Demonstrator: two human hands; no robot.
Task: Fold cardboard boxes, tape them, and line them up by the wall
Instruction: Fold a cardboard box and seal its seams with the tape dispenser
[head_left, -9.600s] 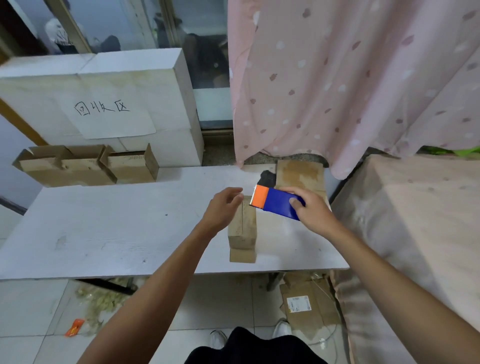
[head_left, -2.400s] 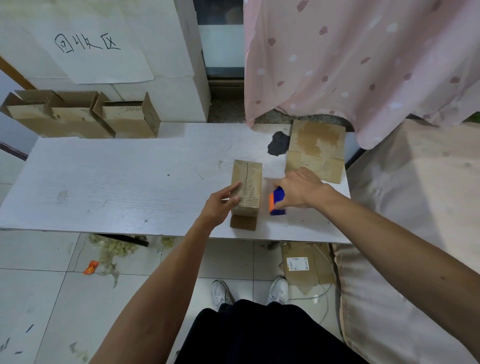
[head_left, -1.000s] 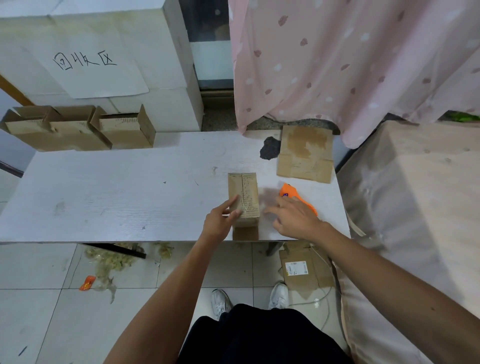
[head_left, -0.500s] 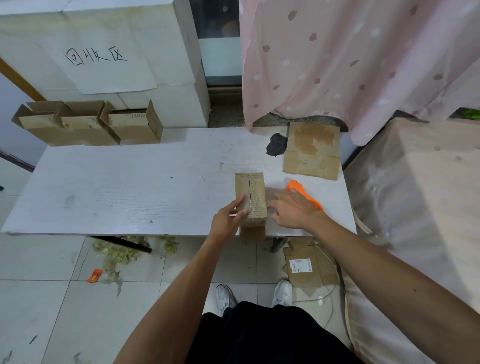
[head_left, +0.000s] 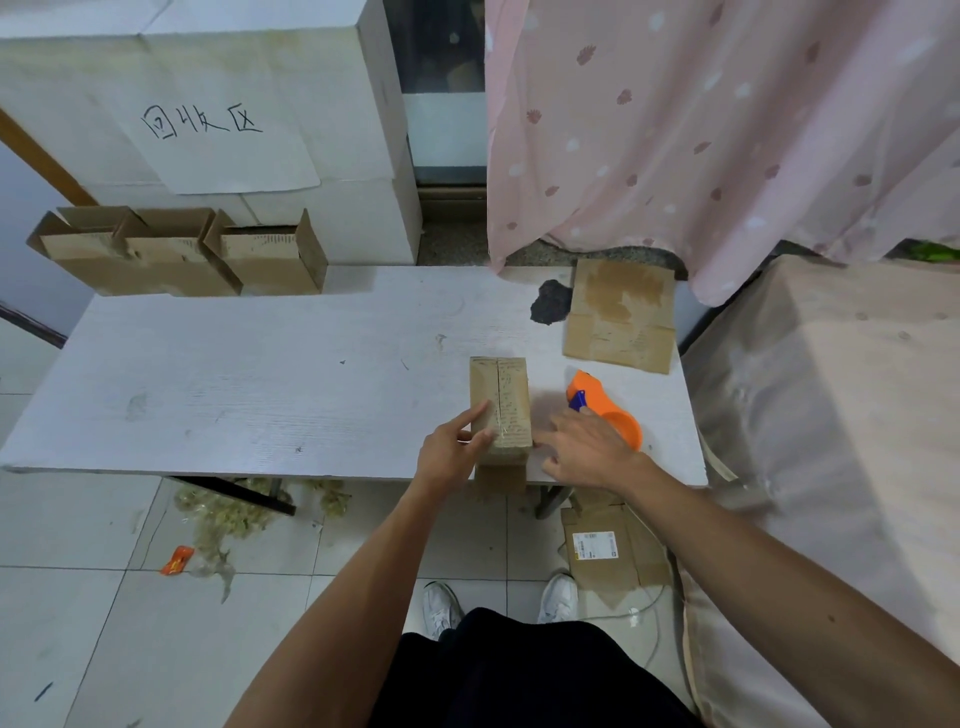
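The white counter (head_left: 260, 395) is scuffed and speckled, with a dark patch (head_left: 550, 309) near its far right side. Just beside that patch lies a flattened cardboard sheet (head_left: 621, 317). A closed cardboard box (head_left: 500, 400) stands at the near edge, one flap hanging below the edge. An orange tape dispenser (head_left: 605, 410) lies just to its right. At the far left corner three open boxes (head_left: 176, 254) sit in a row against the white blocks (head_left: 208, 78).

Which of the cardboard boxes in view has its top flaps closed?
The box at the near edge of the table, between left hand and right hand: top shut. The three boxes in the far-left row have flaps open.
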